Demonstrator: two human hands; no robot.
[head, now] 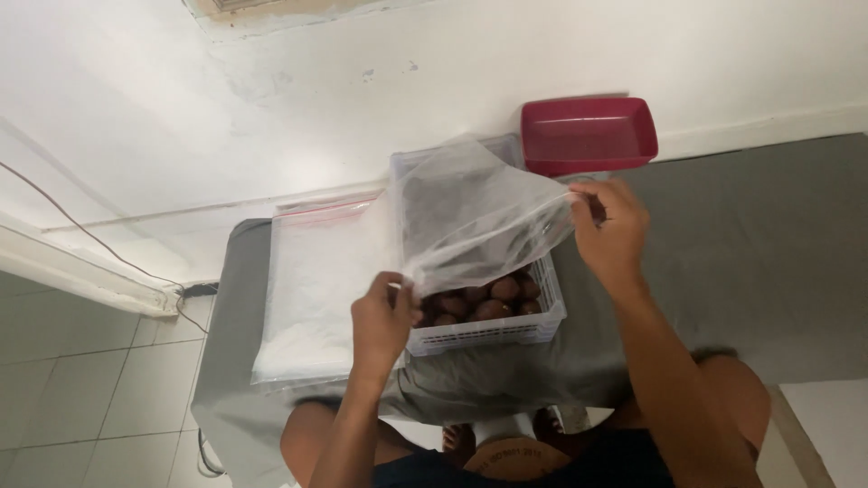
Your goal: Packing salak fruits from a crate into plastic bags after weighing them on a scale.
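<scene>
A clear plastic bag (470,212) is held up and spread open over a white slotted basket (493,333) that holds several brown round fruits (493,300). My left hand (382,318) pinches the bag's lower left edge, just in front of the basket's near left corner. My right hand (610,226) grips the bag's right edge, above the basket's right side. The bag hides most of the basket's far half.
A stack of flat clear zip bags (316,289) lies left of the basket on the grey cloth-covered surface (750,253). A red rectangular tub (588,134) stands behind against the white wall. A thin cable (81,230) runs along the wall at left. My knees show below.
</scene>
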